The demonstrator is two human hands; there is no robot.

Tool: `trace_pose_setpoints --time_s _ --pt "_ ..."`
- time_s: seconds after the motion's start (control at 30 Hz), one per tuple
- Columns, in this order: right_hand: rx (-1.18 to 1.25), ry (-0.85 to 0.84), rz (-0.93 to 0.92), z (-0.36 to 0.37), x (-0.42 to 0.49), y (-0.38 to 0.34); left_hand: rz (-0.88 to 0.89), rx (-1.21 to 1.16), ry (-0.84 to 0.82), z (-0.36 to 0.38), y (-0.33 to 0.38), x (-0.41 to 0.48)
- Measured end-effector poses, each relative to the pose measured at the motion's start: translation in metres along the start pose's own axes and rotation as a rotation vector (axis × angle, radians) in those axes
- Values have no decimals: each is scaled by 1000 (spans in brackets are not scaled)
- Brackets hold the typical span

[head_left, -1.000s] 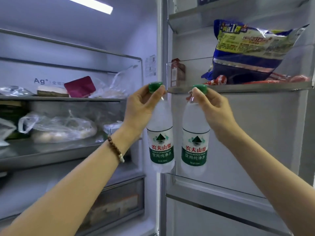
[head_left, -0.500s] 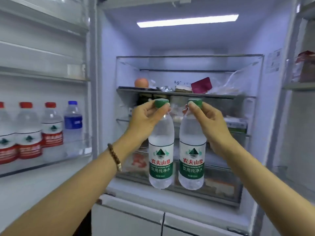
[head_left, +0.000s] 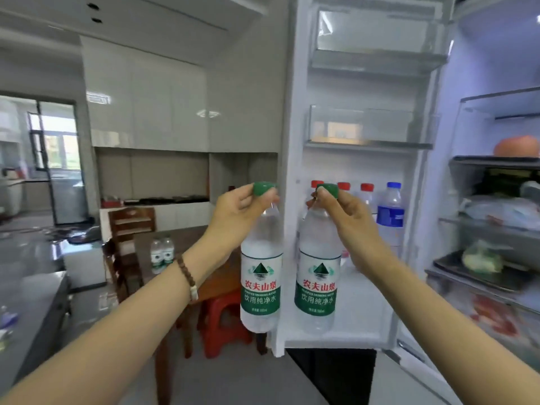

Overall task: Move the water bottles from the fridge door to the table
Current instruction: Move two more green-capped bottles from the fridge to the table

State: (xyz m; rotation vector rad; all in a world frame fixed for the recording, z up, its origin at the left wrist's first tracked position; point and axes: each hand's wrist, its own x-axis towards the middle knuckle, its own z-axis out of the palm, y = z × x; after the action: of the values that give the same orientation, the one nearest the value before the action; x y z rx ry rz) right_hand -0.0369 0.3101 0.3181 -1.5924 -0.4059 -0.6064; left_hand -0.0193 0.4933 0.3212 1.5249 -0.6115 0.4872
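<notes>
Two green-capped bottles hang upright in the air beside the open fridge door (head_left: 295,258): left hand (head_left: 239,211) pinches the left bottle (head_left: 261,276) by its neck, right hand (head_left: 347,220) pinches the right bottle (head_left: 318,285).

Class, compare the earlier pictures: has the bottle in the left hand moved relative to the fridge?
Yes. The left hand has carried its green-capped bottle leftward, out past the fridge door edge, toward the table.

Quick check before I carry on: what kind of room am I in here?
Most likely a home kitchen with a dining corner. An open white fridge door has bottles on its shelf, glossy grey wall cabinets hang above a counter, and a brown wooden table already holds two bottles.
</notes>
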Motion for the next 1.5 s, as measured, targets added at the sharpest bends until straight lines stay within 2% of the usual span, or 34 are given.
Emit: trace_pose_setpoints --time_s 0.27,0.53,0.93,1.03,1.5 --pt "116 -160 21 209 56 59 -50 176 125 -201 -59 32" --pt "162 -318 72 345 123 137 -120 292 203 -332 -148 72" --pt "108 -454 143 477 285 324 -261 299 296 -432 -344 204" --pt "76 -455 162 502 323 366 -289 336 285 -451 -389 241" --pt "-133 -409 269 593 439 572 -489 211 232 -540 -622 362"
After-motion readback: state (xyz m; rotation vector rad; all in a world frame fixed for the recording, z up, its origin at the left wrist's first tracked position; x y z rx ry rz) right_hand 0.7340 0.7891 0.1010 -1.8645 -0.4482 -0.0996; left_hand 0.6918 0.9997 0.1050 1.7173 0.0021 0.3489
